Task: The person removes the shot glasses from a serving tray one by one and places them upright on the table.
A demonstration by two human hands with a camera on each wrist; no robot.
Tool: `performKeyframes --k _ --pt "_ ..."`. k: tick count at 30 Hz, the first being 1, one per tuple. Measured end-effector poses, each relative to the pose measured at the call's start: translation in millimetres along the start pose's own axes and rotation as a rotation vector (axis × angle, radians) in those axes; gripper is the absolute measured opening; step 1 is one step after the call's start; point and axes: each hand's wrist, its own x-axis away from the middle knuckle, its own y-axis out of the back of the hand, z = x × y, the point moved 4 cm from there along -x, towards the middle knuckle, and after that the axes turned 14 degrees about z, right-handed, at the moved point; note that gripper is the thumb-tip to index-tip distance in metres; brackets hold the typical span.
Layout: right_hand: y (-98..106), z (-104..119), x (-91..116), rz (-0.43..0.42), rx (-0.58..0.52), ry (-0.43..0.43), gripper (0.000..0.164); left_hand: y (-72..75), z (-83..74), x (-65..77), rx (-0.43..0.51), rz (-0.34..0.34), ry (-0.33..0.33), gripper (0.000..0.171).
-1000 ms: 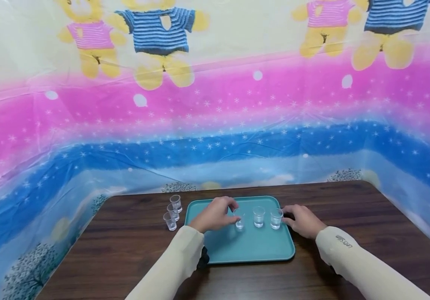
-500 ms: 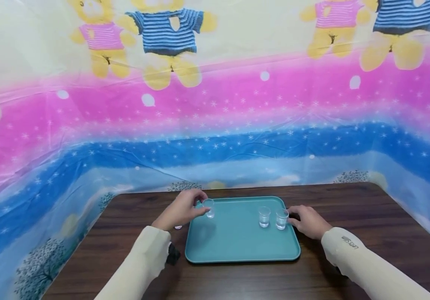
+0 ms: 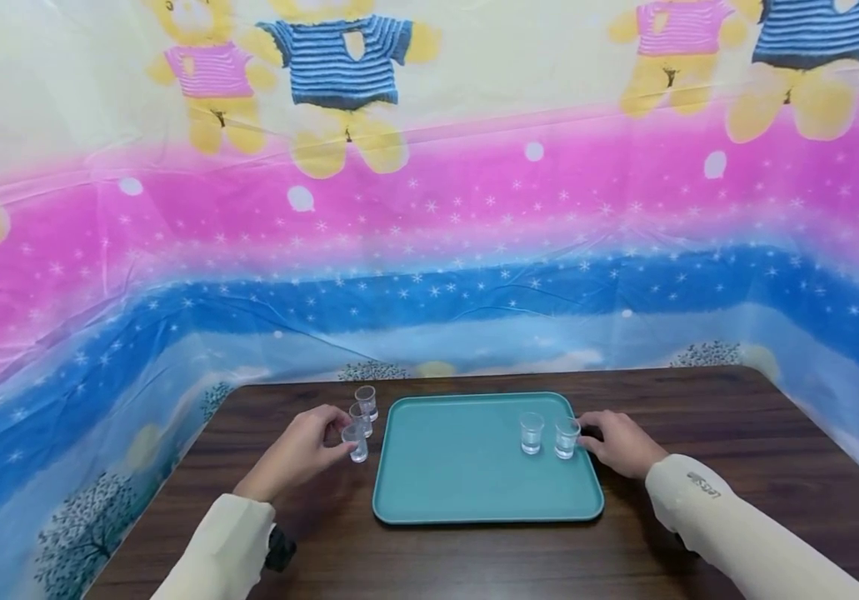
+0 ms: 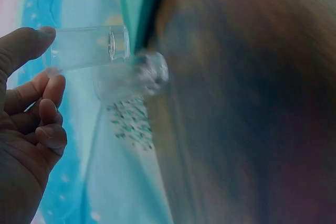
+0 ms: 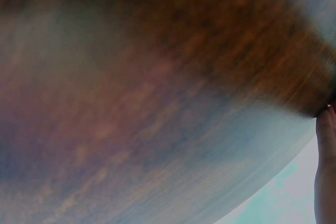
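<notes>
At the table's left, my left hand (image 3: 305, 450) pinches a clear shot glass (image 3: 355, 444) between thumb and fingers. In the left wrist view, thumb and fingertips grip this shot glass (image 4: 86, 48) near its rim, with another glass (image 4: 131, 77) just behind it. Two further shot glasses stand in line beyond it, a middle one (image 3: 360, 418) and a far one (image 3: 367, 402). My right hand (image 3: 620, 446) holds the right-hand shot glass (image 3: 567, 438) at its outer side, by the tray's right rim. A second shot glass (image 3: 531, 433) stands beside it on the tray.
A green rectangular tray (image 3: 466, 492) lies on the dark wooden table (image 3: 474, 558). Behind the table hangs a patterned cloth (image 3: 436, 308) with printed bears. The right wrist view is mostly blurred table surface, with part of a hand at its right edge.
My left hand has carried a shot glass leftward off the tray to the row on the table. Two glasses now stand on the tray. The right hand has stayed by the rightmost one.
</notes>
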Motion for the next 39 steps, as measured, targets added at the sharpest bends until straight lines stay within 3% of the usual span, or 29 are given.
performKeyframes --k 7,24,30,35,39 --pt "2 1 3 -0.003 0.002 0.004 0.035 -3.5 14.7 9.6 0.004 -0.017 0.093 0.021" --pt "0 -1 0 0.002 0.006 0.014 0.035 -16.8 21.9 8.6 0.001 -0.035 0.130 0.020" --pt "1 -4 -2 -0.007 0.009 0.033 0.035 -14.5 18.3 6.4 -0.028 -0.054 0.147 0.030" --pt "0 -3 -1 -0.005 0.007 0.026 0.035 -10.1 -1.4 -1.0 -0.077 -0.103 0.061 0.036" --pt "-1 -2 0 -0.003 -0.003 0.012 0.035 -14.3 -22.1 -12.3 -0.081 -0.091 -0.022 0.038"
